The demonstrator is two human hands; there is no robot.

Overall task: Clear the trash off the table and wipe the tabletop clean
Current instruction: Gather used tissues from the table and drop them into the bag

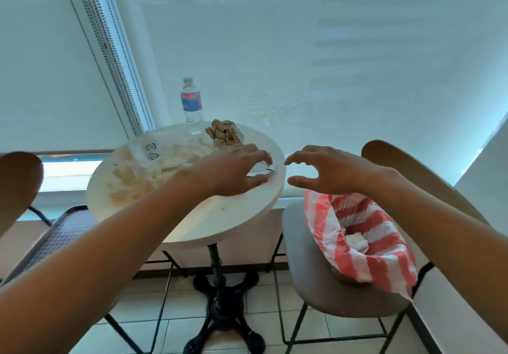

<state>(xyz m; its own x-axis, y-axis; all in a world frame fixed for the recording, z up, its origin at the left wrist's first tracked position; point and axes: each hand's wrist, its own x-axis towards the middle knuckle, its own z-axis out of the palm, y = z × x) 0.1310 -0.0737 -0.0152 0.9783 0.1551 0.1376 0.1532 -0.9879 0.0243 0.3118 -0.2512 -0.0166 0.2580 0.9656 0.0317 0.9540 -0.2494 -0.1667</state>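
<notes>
The table (220, 216), round and pale, stands on a black pedestal base (224, 307) and carries the trash. A clear plastic wrapper (165, 153) lies across its middle and nine-o'clock side, with crumpled whitish paper (132, 180) under and beside it. At twelve o'clock on the tabletop stands a water bottle (192, 106), upright, capped, with a blue and red label. Just beside it, toward one o'clock, sits a heap of brown scraps (224, 133). At the three-o'clock edge lies a small pale scrap (261, 169), partly hidden.

The left hand (233, 172) reaches over that edge, fingers curled down onto the scrap with the thumb below it; whether it pinches the scrap or only touches it cannot be told. The right hand (327, 172) hovers just off the table at three o'clock, fingers and thumb loosely curved, holding nothing.

Below the right hand, a red-and-white striped bag (371, 243) sits open on the grey seat of a chair (308, 271), with a white wad inside. A second chair (55, 232), dark mesh, stands at the table's eight o'clock. Behind it all hangs a sheer window blind (275, 51); the floor (165, 334) is tiled.
</notes>
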